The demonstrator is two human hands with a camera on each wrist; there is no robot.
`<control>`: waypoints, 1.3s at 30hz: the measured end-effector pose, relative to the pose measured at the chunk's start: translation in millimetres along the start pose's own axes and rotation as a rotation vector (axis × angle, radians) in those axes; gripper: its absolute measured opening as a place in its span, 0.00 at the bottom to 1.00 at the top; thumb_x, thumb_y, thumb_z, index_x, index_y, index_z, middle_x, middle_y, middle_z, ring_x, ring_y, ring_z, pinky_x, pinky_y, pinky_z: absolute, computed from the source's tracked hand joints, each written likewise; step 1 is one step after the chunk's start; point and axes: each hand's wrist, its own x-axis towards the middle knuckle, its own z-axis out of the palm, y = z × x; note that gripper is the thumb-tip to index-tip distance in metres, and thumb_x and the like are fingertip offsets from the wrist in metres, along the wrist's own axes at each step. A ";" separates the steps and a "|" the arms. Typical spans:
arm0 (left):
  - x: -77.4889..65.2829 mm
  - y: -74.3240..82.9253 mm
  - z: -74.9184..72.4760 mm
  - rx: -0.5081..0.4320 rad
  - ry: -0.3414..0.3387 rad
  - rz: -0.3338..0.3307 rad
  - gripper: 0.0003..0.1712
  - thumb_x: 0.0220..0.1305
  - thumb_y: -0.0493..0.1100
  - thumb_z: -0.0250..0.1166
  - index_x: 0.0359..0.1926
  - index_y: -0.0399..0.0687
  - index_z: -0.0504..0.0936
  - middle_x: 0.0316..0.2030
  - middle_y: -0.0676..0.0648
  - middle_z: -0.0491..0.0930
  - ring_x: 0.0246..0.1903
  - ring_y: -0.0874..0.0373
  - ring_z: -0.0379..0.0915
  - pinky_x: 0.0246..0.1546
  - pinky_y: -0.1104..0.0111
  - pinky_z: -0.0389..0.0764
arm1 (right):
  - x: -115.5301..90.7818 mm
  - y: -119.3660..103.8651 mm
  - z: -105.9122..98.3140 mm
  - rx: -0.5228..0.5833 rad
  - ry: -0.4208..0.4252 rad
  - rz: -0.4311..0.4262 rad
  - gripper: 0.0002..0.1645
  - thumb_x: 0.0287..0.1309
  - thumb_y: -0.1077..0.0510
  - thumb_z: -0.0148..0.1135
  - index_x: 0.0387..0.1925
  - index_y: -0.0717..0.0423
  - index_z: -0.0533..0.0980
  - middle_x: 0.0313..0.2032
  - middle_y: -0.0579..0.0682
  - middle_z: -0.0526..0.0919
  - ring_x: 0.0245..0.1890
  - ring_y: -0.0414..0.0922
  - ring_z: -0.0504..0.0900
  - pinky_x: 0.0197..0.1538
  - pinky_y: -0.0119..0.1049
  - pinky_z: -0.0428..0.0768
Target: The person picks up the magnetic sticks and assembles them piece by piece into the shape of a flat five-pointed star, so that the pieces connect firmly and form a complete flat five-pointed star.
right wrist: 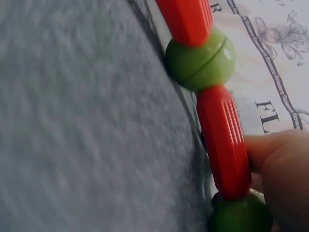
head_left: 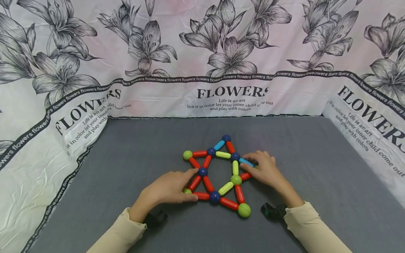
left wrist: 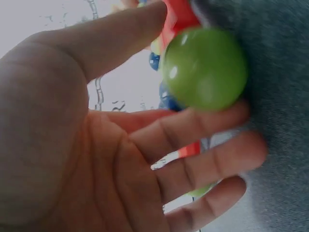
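A star of magnetic sticks and balls (head_left: 207,184) lies flat on the grey surface, with red, yellow-green and blue sticks joined by green and dark blue balls. My left hand (head_left: 167,188) holds its lower left corner. The index fingertip touches a dark blue ball (head_left: 203,171), and the thumb lies along a red stick (head_left: 202,196). In the left wrist view, a green ball (left wrist: 205,70) sits between thumb and fingers. My right hand (head_left: 264,168) pinches the blue stick (head_left: 246,162) at the right corner, whose green ball is mostly hidden. Close to the right thumb is a red stick (right wrist: 224,142).
A grey cloth (head_left: 133,147) covers the table. White fabric (head_left: 164,98) printed with flowers and lettering stands along the back and both sides. Black wrist devices (head_left: 273,212) sit under both wrists.
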 end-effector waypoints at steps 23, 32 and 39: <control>6.4 -14.8 7.6 -0.026 0.137 0.249 0.25 0.67 0.56 0.67 0.64 0.68 0.80 0.78 0.50 0.60 0.78 0.36 0.45 0.69 0.35 0.46 | -0.3 -11.6 1.0 0.045 0.124 -0.037 0.14 0.59 0.54 0.72 0.46 0.53 0.86 0.27 0.52 0.74 0.31 0.47 0.66 0.39 0.43 0.53; 7.5 -14.5 9.4 0.073 0.246 0.181 0.19 0.68 0.58 0.66 0.59 0.70 0.82 0.73 0.49 0.67 0.71 0.43 0.59 0.67 0.34 0.51 | -1.0 -15.5 0.5 0.080 0.155 -0.113 0.11 0.59 0.56 0.73 0.43 0.53 0.86 0.24 0.44 0.75 0.28 0.42 0.69 0.42 0.42 0.57; 7.9 -14.3 8.8 0.155 0.320 0.082 0.20 0.67 0.61 0.66 0.58 0.69 0.83 0.69 0.49 0.71 0.64 0.41 0.66 0.64 0.37 0.58 | -3.1 -23.1 4.8 0.079 0.124 -0.220 0.13 0.56 0.55 0.76 0.43 0.51 0.85 0.29 0.44 0.80 0.31 0.43 0.70 0.40 0.40 0.57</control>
